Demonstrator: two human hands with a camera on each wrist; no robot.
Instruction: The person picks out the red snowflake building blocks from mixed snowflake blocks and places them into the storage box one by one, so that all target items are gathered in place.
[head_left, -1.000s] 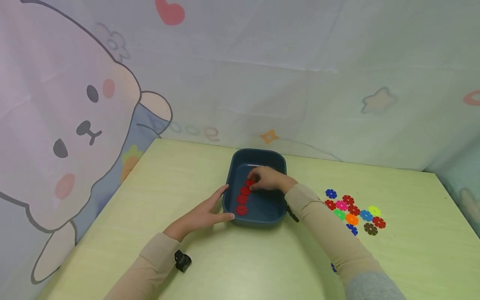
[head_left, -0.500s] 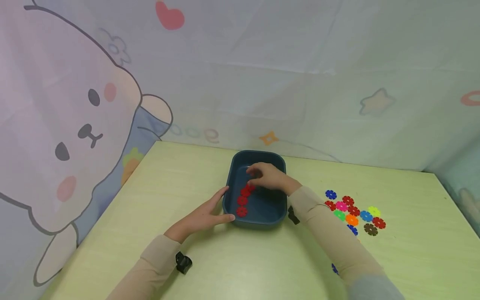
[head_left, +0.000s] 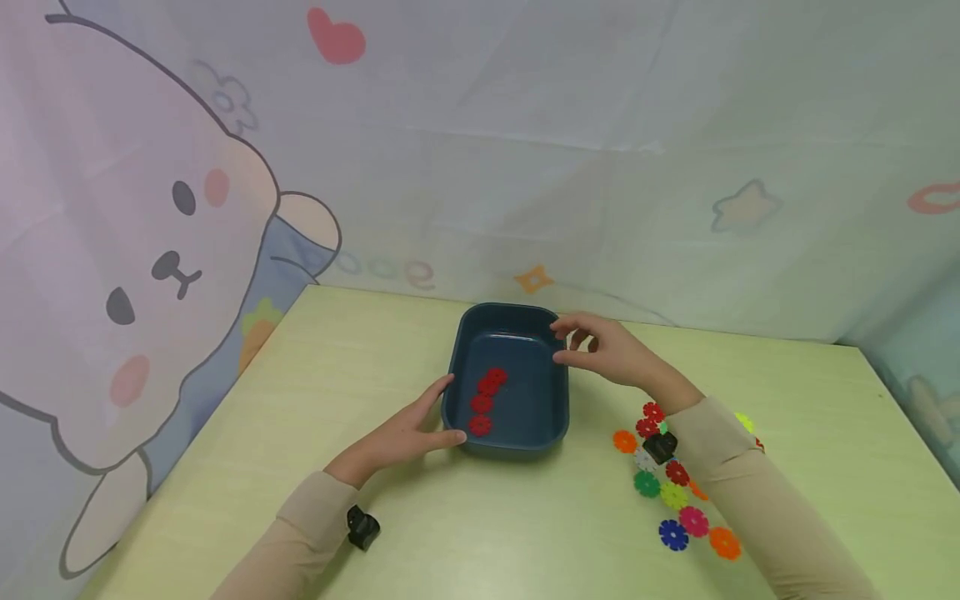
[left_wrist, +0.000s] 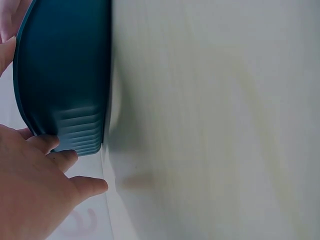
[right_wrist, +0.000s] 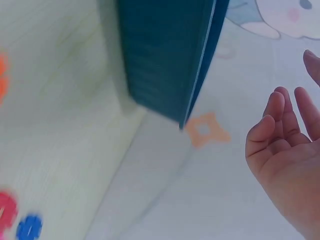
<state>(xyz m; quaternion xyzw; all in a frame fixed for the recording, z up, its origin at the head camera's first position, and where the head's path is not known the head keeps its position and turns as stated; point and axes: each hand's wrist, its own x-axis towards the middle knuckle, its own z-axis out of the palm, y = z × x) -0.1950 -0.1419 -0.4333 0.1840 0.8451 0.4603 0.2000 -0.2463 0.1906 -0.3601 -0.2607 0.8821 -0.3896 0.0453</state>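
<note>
A dark blue plastic tub [head_left: 529,404] stands near the middle of the table. Several red flower-shaped discs [head_left: 482,403] lie in a line along its left half, the top two overlapping. My left hand [head_left: 405,429] rests against the tub's left front corner, thumb straight at the front and fingers along the left side. In the left wrist view, fingertips [left_wrist: 64,159] touch the ribbed outer wall. My right hand [head_left: 609,348] hovers at the right rim with thumb and fingers apart. Nothing is between them, as the right wrist view also shows.
Loose flower discs [head_left: 673,496] in several colours lie on the table to the right, partly hidden by my right sleeve and wrist camera [head_left: 660,447]. Another black wrist camera [head_left: 363,527] sits at the left cuff. A printed curtain [head_left: 525,150] hangs behind the table.
My right hand set the top red disc down, now overlapping the one below it. Then it let go and moved right, out to the rim. The left hand stays at the tub.
</note>
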